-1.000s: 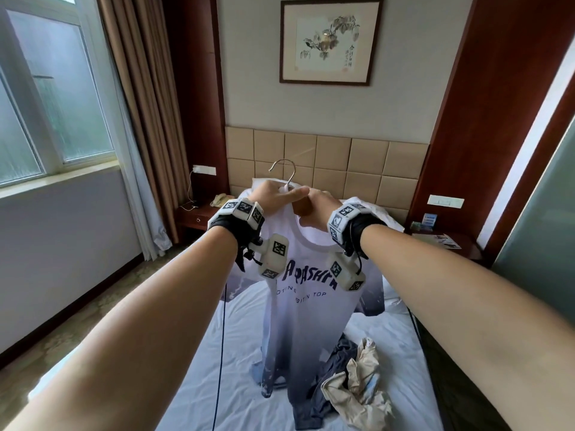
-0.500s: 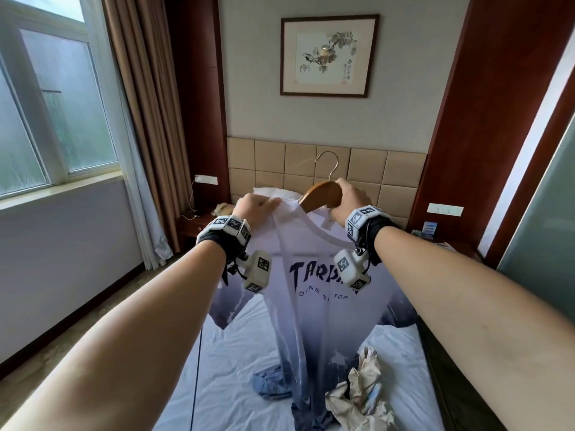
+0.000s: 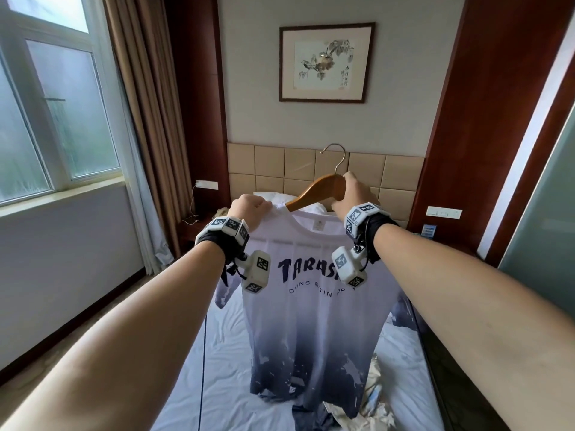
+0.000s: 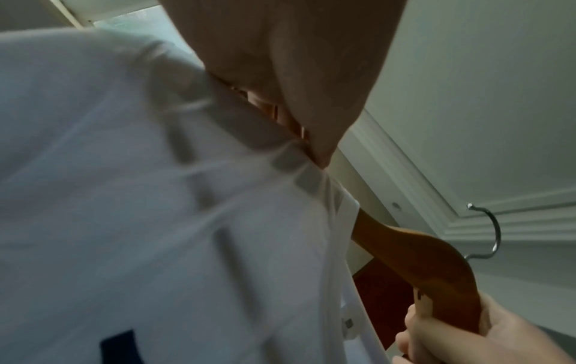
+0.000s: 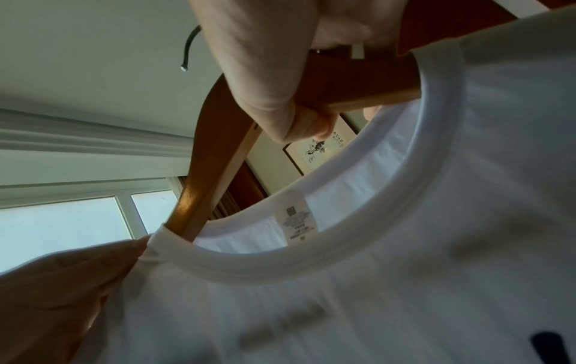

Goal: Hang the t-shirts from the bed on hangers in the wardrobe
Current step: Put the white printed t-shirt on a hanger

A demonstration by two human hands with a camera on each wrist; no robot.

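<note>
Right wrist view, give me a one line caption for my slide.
Right hand grips a wooden hanger threaded through the white t-shirt's collar, held by the left hand.

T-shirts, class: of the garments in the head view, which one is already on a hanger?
The white-to-navy printed t-shirt, held up on the wooden hanger by both hands. The dark garment and the beige one lie crumpled on the bed.

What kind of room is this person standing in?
Most likely a hotel bedroom: a bed with white sheets, a padded tile headboard with wall switch plates beside it, and a framed ink painting above. The curtained window fits too.
</note>
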